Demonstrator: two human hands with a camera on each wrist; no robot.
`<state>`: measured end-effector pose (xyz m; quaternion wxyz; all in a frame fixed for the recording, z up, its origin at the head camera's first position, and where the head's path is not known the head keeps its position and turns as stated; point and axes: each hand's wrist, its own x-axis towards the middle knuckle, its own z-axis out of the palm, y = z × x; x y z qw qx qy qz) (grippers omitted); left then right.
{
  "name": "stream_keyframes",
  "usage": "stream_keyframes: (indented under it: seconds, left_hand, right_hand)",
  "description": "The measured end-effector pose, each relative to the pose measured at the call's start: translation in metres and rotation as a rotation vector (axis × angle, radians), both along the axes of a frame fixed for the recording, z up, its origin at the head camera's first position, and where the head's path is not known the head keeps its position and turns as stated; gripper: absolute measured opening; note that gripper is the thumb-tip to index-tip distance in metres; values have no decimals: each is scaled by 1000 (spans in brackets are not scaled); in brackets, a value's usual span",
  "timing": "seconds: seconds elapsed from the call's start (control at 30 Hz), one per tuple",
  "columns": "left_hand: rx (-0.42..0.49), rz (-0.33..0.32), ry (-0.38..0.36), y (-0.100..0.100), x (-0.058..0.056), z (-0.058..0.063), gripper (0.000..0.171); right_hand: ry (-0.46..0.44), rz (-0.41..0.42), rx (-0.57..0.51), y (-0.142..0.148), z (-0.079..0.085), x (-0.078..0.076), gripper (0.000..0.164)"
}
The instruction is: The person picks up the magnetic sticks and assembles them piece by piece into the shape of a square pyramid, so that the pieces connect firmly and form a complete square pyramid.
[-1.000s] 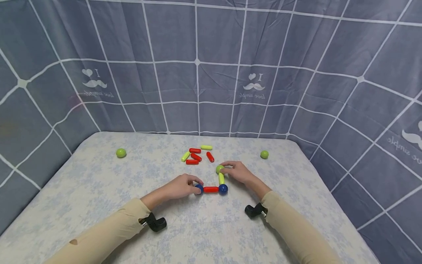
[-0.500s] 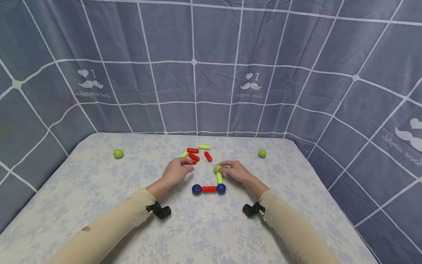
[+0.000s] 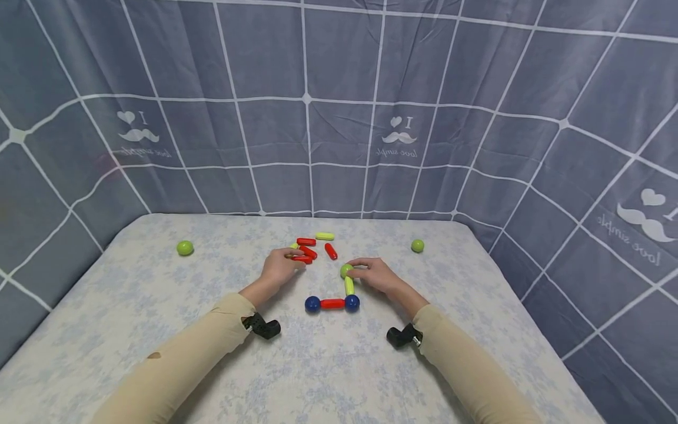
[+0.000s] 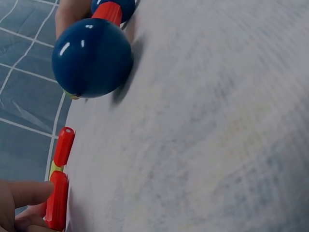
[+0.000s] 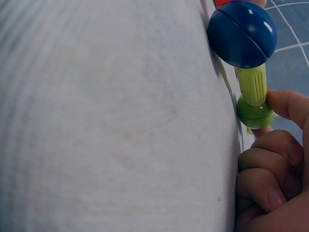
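My left hand (image 3: 278, 268) is at the near edge of a group of rods, its thumb and fingers pinching a red magnetic rod (image 4: 57, 200). With thumb and forefinger, my right hand (image 3: 377, 274) pinches a green ball (image 5: 255, 112), the other fingers curled. From that ball a yellow-green rod (image 3: 349, 286) runs to a blue ball (image 3: 352, 303). A red rod (image 3: 332, 304) joins this one to a second blue ball (image 3: 312, 304), making an L-shaped chain on the table. The second blue ball looms large in the left wrist view.
Loose red rods, such as one lying apart (image 3: 331, 251), and a yellow-green rod (image 3: 325, 236) lie behind the chain. One green ball (image 3: 185, 248) sits far left, another green ball (image 3: 417, 245) far right. A grey checked curtain (image 3: 339, 135) hangs behind the table (image 3: 339, 371).
My left hand has let go of the left blue ball and moved away from me to the loose rods, where it now pinches a red one. My right hand keeps its hold on the green ball.
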<state>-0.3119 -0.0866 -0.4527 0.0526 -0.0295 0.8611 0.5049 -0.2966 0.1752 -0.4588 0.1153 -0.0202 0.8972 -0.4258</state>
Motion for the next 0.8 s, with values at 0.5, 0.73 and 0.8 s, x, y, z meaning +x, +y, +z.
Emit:
stream_keyframes:
  seconds: [0.5, 0.73, 0.8]
  left_hand:
    - [-78, 59, 7, 4, -1, 2, 31]
    - [-74, 48, 9, 4, 0, 0, 28]
    - [-73, 38, 13, 4, 0, -1, 27]
  right_hand:
    - [-2, -3, 13, -1, 2, 0, 42]
    - [-2, -5, 6, -2, 2, 0, 42]
    - [-2, -3, 2, -2, 2, 0, 42]
